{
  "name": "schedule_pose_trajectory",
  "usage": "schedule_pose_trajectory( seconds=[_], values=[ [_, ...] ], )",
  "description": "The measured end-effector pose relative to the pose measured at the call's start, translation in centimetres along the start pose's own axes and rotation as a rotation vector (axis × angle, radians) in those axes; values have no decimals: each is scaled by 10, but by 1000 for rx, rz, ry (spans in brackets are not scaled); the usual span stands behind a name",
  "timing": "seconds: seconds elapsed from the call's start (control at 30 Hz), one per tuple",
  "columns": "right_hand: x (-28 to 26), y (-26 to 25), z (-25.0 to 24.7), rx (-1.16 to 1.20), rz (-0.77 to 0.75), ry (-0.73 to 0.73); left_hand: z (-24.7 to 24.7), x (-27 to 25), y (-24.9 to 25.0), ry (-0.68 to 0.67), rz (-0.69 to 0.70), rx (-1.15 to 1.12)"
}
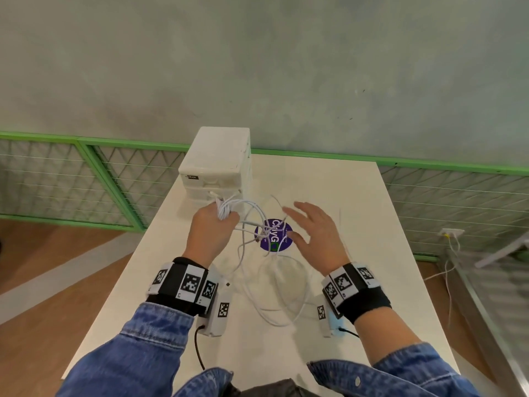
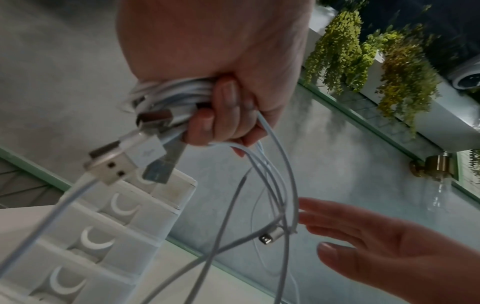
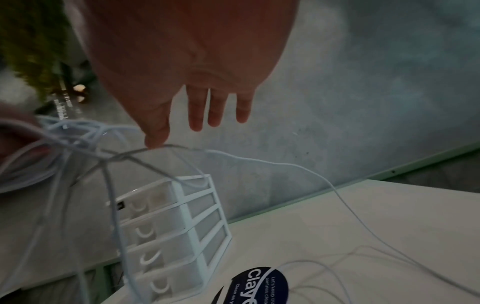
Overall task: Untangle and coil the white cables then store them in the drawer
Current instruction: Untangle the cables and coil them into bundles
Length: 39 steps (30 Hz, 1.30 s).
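Observation:
My left hand (image 1: 213, 229) grips a coiled bunch of white cables (image 1: 224, 210) just in front of the white drawer unit (image 1: 217, 161). In the left wrist view the fingers (image 2: 223, 115) curl round the coil (image 2: 168, 92), and USB plugs (image 2: 116, 166) stick out below it. Loose strands hang from the coil in a tangle (image 1: 259, 224) and trail onto the table (image 1: 357, 202). My right hand (image 1: 312, 233) hovers to the right of the tangle with fingers spread and straight, holding nothing. In the right wrist view its thumb (image 3: 158, 131) touches a strand (image 3: 182, 147).
The drawer unit (image 3: 182, 224) has several shut drawers with crescent handles. A round purple sticker (image 1: 274, 236) lies on the table under the tangle. More white cable loops (image 1: 283, 290) lie between my wrists. A green-framed mesh fence (image 1: 86, 179) runs behind the table.

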State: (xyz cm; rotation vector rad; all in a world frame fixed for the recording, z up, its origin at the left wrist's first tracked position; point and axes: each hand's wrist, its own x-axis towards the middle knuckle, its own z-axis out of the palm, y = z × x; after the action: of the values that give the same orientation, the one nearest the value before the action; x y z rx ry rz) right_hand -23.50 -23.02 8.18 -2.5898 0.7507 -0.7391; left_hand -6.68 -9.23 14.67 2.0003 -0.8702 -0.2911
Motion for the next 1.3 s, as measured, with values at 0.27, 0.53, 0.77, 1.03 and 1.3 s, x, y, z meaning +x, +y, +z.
schedule_pose_trajectory(
  seconds=[0.27, 0.53, 0.77, 1.03, 1.3],
  values=[
    [4, -18, 4, -34, -86, -10, 13, -10, 1, -142, -9, 24],
    [3, -25, -5, 177, 252, 69, 15, -9, -8, -144, -44, 107],
    [-3, -27, -13, 187, 326, -133, 12, -5, -16, -84, -91, 134],
    [-8, 13, -19, 193, 545, 106, -1, -2, -31, -51, -175, 6],
    [-12, 1, 6, 241, 291, 13, 14, -14, -15, -181, -202, -91]
  ],
)
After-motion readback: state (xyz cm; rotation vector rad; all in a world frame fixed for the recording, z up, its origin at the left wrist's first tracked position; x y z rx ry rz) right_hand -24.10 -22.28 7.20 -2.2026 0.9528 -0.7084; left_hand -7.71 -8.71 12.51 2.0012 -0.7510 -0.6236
